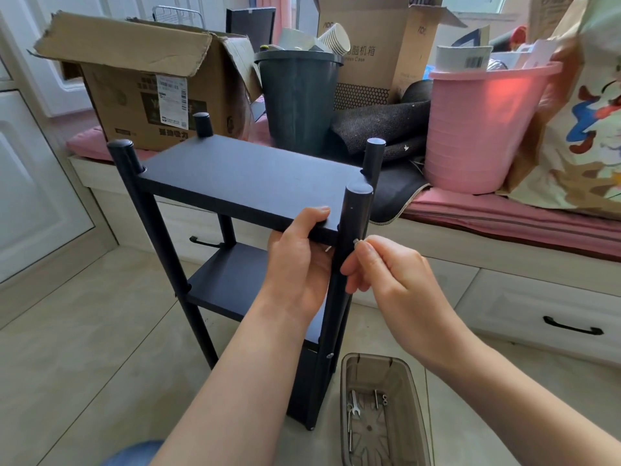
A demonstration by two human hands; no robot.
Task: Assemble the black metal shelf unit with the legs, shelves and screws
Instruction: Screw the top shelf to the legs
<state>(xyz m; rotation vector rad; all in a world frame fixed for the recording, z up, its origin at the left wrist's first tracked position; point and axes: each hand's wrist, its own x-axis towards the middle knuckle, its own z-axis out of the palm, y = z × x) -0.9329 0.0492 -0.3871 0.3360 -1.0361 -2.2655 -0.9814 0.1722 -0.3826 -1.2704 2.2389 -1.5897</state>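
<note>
A black shelf unit [248, 230] stands upright on the tiled floor in the middle of the frame, with four round legs and at least two flat shelves in view. The left hand [295, 260] grips the front edge of the top shelf [245, 176] near its right corner, thumb on top and fingers curled underneath. The right hand [386, 270] pinches a small silver screw [356, 242] between thumb and forefinger, holding it against the right side of the front right leg [349, 237], level with the top shelf. Lower on the same leg, a fitted screw head [330, 355] shows near the bottom of the frame.

At lower right, a translucent brown plastic tray [416, 408] sits on the floor just beside the unit; it holds a small wrench [354, 403] and a few loose screws [381, 398]. Behind the unit, a pink-cushioned bench carries an open cardboard box [144, 82] at upper left, a dark grey bin [299, 95] and a pink bucket [480, 129].
</note>
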